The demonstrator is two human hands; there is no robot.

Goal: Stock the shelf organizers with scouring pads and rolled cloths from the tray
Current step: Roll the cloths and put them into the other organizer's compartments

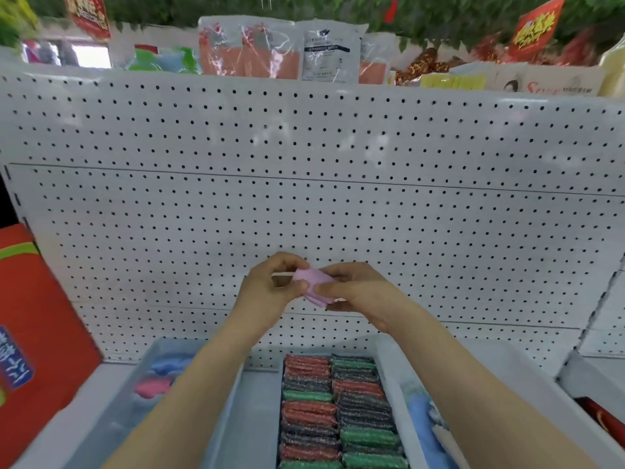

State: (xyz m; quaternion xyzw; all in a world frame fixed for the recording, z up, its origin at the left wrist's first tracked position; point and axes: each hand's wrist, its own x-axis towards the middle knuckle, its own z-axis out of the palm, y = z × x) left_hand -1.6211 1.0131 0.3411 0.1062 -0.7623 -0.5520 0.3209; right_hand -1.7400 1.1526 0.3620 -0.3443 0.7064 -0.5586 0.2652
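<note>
both forearms come up from the bottom of the view and angle inward so the hands meet in the middle, raised out in front. left hand (270, 284) has its fingers curled and thumb tucked in, pinching a small pink cloth (313, 286). right hand (355, 289) is palm-down, fingertips clamped on the cloth's other side. hands almost touching, wrists bare.

Soft matt pink cloth (313, 286); glittery rough scouring pads (338, 411); perforated painted-metal back panel (304, 211).

Bright even light, faint shadows; soft blur throughout, wide-angle bending at edges, smeared corners
</note>
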